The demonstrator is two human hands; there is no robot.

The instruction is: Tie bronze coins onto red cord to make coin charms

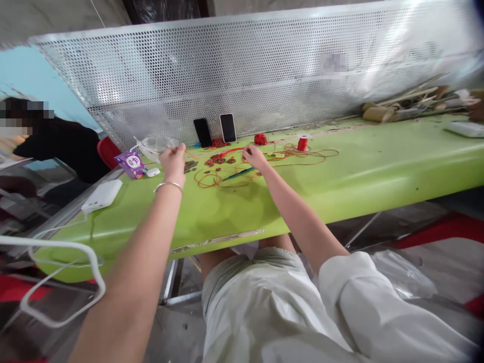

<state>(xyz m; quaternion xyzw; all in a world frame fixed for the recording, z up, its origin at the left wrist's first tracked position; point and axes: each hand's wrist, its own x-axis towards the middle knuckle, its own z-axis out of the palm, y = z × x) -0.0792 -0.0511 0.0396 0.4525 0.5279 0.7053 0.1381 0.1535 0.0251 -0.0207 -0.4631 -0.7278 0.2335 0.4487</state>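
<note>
Both of my hands are raised over the green table (pixel 212 217), arms stretched forward. My left hand (pixel 174 164) is closed in a pinch on a thin red cord (pixel 190 153), which leads off toward the right. My right hand (pixel 255 157) is pinched as well, with red strands (pixel 235 150) running to its fingertips. Below the hands lie loops of red cord (pixel 204 185), small dark-brown pieces with red on them (pixel 217 159) and a slim teal tool (pixel 238 174). A red cord ball (pixel 260 139) and a red spool (pixel 303 143) stand behind my right hand.
Two phones (pixel 228 128) lean against the perforated metal screen (pixel 242 65). At left are a clear plastic bowl (pixel 159 144), a purple packet (pixel 131 164) and a white power bank (pixel 102 195) with a cable. Bamboo-like pieces (pixel 378 113) lie far right. A person (pixel 68 146) sits at left.
</note>
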